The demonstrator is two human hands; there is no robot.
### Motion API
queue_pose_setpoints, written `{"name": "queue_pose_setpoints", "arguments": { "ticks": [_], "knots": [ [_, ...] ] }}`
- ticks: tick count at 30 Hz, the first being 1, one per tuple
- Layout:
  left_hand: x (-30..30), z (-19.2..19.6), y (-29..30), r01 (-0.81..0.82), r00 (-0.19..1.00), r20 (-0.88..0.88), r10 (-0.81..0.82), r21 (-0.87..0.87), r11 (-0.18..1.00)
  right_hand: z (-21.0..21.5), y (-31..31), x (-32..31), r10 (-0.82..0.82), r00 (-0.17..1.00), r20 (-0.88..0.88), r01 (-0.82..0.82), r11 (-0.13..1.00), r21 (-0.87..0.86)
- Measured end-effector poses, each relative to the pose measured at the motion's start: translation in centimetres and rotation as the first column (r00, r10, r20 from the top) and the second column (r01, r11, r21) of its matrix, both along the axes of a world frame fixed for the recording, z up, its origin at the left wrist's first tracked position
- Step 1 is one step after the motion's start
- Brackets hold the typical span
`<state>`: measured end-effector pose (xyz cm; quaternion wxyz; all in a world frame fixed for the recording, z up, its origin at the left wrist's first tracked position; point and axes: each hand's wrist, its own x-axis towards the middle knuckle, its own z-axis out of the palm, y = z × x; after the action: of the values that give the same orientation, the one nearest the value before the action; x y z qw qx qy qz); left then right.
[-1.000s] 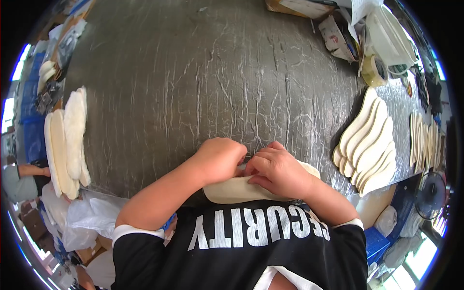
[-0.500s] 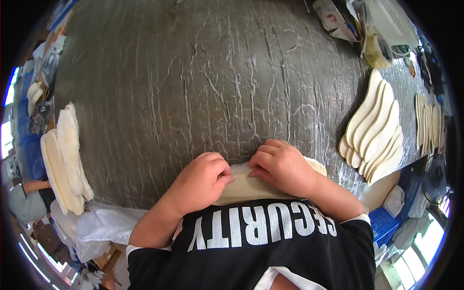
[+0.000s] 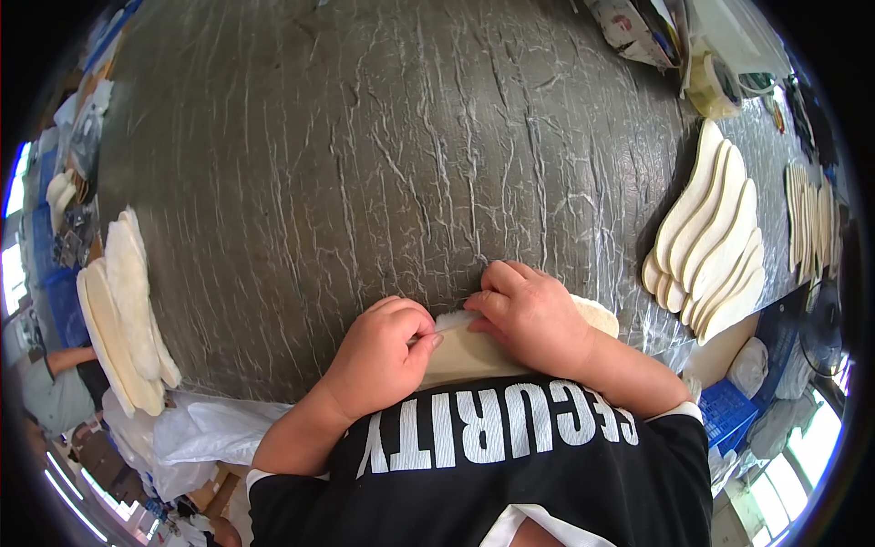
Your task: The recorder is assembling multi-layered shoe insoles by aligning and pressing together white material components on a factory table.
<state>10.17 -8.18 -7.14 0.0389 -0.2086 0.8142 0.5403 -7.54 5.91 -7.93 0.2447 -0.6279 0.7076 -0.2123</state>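
A cream, fleecy insole (image 3: 465,354) lies across the near edge of the table, close to my body. My left hand (image 3: 387,342) pinches its far edge, thumb and fingers together. Just to the right, my right hand (image 3: 524,310) grips the same edge, fingers curled over it. White fluff shows between the two hands, and the insole's rounded right end sticks out beyond my right hand. My hands and forearms hide parts of the insole.
Fanned cream insoles (image 3: 706,237) lie at the right, with another row (image 3: 809,219) beyond. A fluffy insole pile (image 3: 128,314) is at the left edge. Tape (image 3: 714,87) and a box (image 3: 635,32) stand far right on the wrinkled, film-covered table (image 3: 365,164). Another person (image 3: 59,378) is at far left.
Both hands keep their pinch on the insole's edge, with only slight shifts of the fingers. The whole view has tilted a little.
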Motion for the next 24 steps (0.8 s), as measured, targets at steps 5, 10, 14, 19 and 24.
{"name": "queue_pose_setpoints", "arguments": {
  "ticks": [5, 10, 14, 19, 24],
  "knots": [
    [0.1, 0.0, 0.2, -0.031, 0.998, -0.055, 0.031, 0.005, 1.000, -0.2, 0.2, -0.7, 0.054, 0.994, 0.093, -0.048, 0.997, -0.062],
    [0.2, 0.0, 0.3, -0.033, 0.997, -0.068, 0.033, -0.003, 0.999, 0.0, 0.3, -1.1, 0.078, 0.989, 0.126, -0.077, 0.997, -0.014],
    [0.1, 0.1, 0.4, -0.033, 0.998, -0.061, 0.033, -0.010, 0.999, 0.1, 0.3, -1.2, 0.101, 0.985, 0.137, -0.098, 0.995, -0.028],
    [0.3, -0.1, 0.5, -0.036, 0.997, -0.071, 0.035, -0.010, 0.999, -0.2, 0.4, -1.1, 0.094, 0.984, 0.152, -0.082, 0.993, -0.080],
    [0.3, -0.6, -0.1, -0.057, 0.998, -0.033, 0.061, 0.102, 0.993, 0.3, 0.4, -1.7, 0.121, 0.984, 0.130, -0.123, 0.992, 0.008]
  ]
}}
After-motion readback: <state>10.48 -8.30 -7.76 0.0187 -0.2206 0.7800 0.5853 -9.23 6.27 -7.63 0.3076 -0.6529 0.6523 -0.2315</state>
